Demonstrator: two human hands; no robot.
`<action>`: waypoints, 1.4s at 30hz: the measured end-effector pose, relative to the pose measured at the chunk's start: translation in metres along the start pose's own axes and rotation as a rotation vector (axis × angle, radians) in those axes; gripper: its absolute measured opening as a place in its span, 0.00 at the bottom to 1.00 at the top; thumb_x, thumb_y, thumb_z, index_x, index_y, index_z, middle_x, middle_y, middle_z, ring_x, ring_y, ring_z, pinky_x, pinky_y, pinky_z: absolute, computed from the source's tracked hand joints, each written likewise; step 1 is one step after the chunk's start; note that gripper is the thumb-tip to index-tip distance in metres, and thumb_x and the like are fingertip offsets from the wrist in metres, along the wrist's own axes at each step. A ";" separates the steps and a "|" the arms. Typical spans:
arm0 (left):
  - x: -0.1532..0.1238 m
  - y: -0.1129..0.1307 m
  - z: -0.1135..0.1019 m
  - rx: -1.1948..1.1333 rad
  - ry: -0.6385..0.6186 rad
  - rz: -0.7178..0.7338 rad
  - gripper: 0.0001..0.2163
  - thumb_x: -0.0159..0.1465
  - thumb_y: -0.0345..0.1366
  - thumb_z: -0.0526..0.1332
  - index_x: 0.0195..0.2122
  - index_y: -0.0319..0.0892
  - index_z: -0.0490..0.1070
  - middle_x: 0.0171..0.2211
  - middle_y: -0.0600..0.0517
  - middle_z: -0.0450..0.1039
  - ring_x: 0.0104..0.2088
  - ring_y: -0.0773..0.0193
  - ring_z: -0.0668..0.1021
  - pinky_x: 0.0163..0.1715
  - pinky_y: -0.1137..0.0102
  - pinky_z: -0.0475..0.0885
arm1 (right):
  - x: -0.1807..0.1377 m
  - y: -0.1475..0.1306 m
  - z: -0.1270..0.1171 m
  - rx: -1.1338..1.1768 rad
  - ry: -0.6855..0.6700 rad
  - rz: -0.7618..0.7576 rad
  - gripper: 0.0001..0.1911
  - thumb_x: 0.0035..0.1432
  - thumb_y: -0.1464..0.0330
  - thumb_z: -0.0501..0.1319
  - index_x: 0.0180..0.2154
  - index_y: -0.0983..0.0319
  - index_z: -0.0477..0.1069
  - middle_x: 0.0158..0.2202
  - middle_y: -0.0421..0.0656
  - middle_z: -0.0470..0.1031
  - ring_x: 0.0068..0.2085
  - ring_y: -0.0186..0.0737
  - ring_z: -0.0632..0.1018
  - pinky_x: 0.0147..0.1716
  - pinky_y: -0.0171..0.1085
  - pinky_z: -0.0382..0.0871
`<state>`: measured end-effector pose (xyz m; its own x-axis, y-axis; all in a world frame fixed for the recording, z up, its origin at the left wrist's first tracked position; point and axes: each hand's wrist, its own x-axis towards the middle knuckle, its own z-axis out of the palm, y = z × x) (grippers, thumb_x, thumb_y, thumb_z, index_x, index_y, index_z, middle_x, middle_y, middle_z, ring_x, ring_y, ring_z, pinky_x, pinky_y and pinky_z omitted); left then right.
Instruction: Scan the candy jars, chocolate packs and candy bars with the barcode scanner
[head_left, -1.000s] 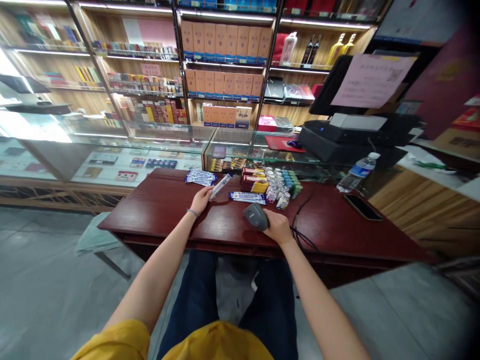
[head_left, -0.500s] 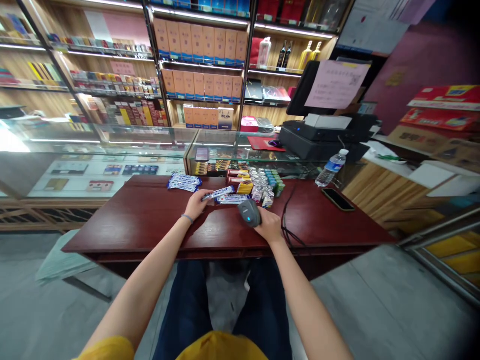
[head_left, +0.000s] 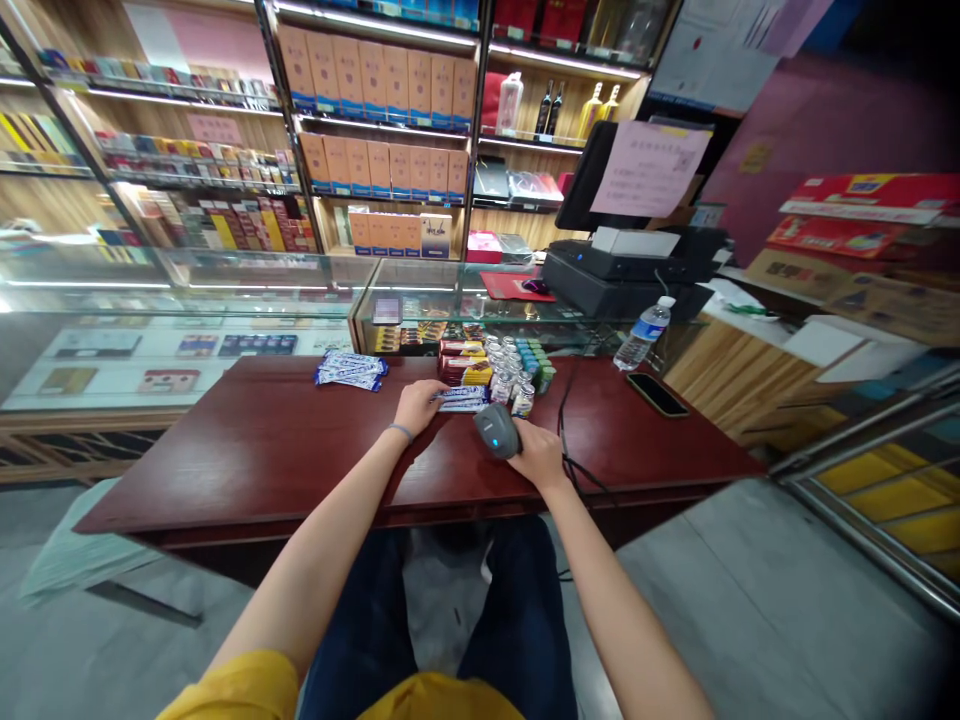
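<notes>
My right hand [head_left: 537, 453] is wrapped round the handle of a dark grey barcode scanner [head_left: 496, 432] with a small blue light, held above the front of the table. The fingertips of my left hand [head_left: 418, 405] are closed at the left end of several blue-and-white snack packets [head_left: 465, 399], gripping a packet there; the fingers partly hide that end. More such packets lie in a loose pile [head_left: 351, 370] to the left. Behind the gripped packets sit red-and-yellow packs [head_left: 466, 369]. Small silvery bottles [head_left: 523, 400] and green-capped ones stand to their right.
The red-brown table [head_left: 225, 440] has a black cable [head_left: 566, 420], a phone [head_left: 657, 394] and a water bottle [head_left: 643, 335] on its right side. Behind it runs a glass display counter [head_left: 292, 290] with a monitor [head_left: 589, 180]. A stool [head_left: 75, 540] stands at left.
My left hand has brought the packet it held tilted down onto the other packets at the right. The scanner stays in my right hand; the view has shifted slightly.
</notes>
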<state>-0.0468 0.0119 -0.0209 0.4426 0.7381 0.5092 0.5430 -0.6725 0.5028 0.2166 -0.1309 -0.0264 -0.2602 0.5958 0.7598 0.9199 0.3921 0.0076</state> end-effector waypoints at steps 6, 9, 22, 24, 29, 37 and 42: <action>0.006 0.005 0.006 0.101 -0.012 -0.063 0.11 0.62 0.30 0.61 0.42 0.50 0.80 0.48 0.49 0.80 0.52 0.51 0.75 0.53 0.56 0.63 | 0.000 -0.002 0.000 0.004 -0.049 0.009 0.19 0.58 0.64 0.60 0.49 0.66 0.73 0.36 0.49 0.81 0.34 0.45 0.80 0.35 0.39 0.70; 0.007 0.005 0.008 0.115 -0.015 -0.073 0.11 0.63 0.30 0.61 0.42 0.50 0.80 0.48 0.50 0.80 0.52 0.51 0.75 0.53 0.56 0.61 | 0.000 -0.003 0.000 0.005 -0.045 0.006 0.19 0.59 0.63 0.61 0.49 0.66 0.73 0.36 0.48 0.81 0.34 0.45 0.80 0.35 0.39 0.70; 0.005 -0.006 0.014 0.134 -0.012 -0.056 0.14 0.66 0.33 0.60 0.49 0.50 0.80 0.49 0.47 0.77 0.50 0.54 0.75 0.53 0.59 0.67 | 0.000 -0.003 0.000 -0.001 -0.041 0.005 0.19 0.59 0.63 0.60 0.49 0.66 0.73 0.36 0.49 0.81 0.34 0.44 0.80 0.34 0.38 0.69; 0.004 -0.008 0.013 0.124 -0.010 -0.040 0.14 0.66 0.33 0.60 0.50 0.50 0.79 0.49 0.47 0.76 0.50 0.54 0.75 0.54 0.60 0.68 | 0.000 -0.003 -0.001 -0.010 -0.035 0.003 0.19 0.58 0.64 0.60 0.49 0.66 0.73 0.35 0.48 0.81 0.33 0.44 0.80 0.34 0.38 0.69; -0.005 -0.019 -0.008 0.113 0.043 -0.038 0.15 0.66 0.33 0.59 0.52 0.47 0.79 0.50 0.46 0.75 0.51 0.55 0.75 0.55 0.61 0.69 | 0.001 -0.002 0.000 -0.041 -0.001 -0.027 0.18 0.57 0.65 0.60 0.48 0.65 0.73 0.36 0.47 0.82 0.33 0.44 0.81 0.34 0.37 0.69; -0.044 -0.072 -0.076 0.178 0.179 -0.184 0.16 0.65 0.31 0.59 0.52 0.45 0.77 0.50 0.45 0.75 0.51 0.55 0.76 0.58 0.60 0.69 | 0.011 -0.008 0.007 -0.023 0.040 -0.073 0.17 0.59 0.64 0.59 0.48 0.65 0.73 0.34 0.46 0.82 0.32 0.44 0.80 0.32 0.37 0.68; -0.062 -0.106 -0.106 0.258 0.193 -0.248 0.16 0.64 0.31 0.59 0.52 0.45 0.77 0.48 0.45 0.75 0.51 0.54 0.76 0.57 0.59 0.69 | 0.026 -0.022 0.017 -0.023 0.065 -0.100 0.17 0.58 0.65 0.59 0.47 0.66 0.73 0.34 0.47 0.82 0.32 0.44 0.80 0.32 0.38 0.67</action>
<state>-0.2073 0.0319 -0.0313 0.1473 0.8361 0.5284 0.7889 -0.4216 0.4472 0.1842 -0.1124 -0.0175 -0.3320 0.5077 0.7950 0.8971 0.4303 0.0998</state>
